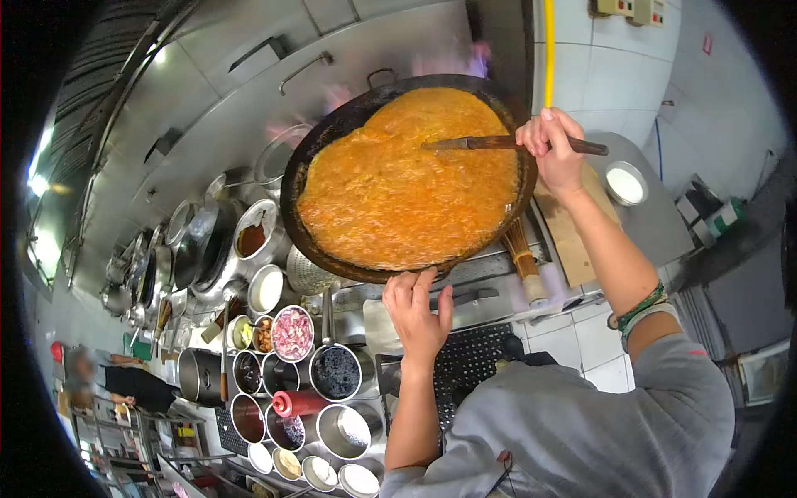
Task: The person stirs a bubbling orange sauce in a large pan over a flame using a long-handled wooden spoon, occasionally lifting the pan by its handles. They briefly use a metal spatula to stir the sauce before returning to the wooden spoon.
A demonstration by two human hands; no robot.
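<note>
A large dark wok [290,195] holds a broad pool of orange, oily sauce [407,183] with a rippled surface. My right hand [552,149] is wrapped round the wooden handle of a long-handled wok utensil [490,143] above the wok's right side. The utensil's metal shaft runs leftward into the sauce, where its head is hidden. At the near rim, my left hand [419,315] has its fingers curled on the wok's edge, the thumb held apart to the right.
Flames [477,66] rise behind the wok. Near its right rim lies a bamboo brush [521,257]; a white bowl [626,183] stands on the side counter. Metal pots, a bowl of chopped meat [293,334] and a red squeeze bottle [297,403] crowd the left. Another person [124,382] stands far left.
</note>
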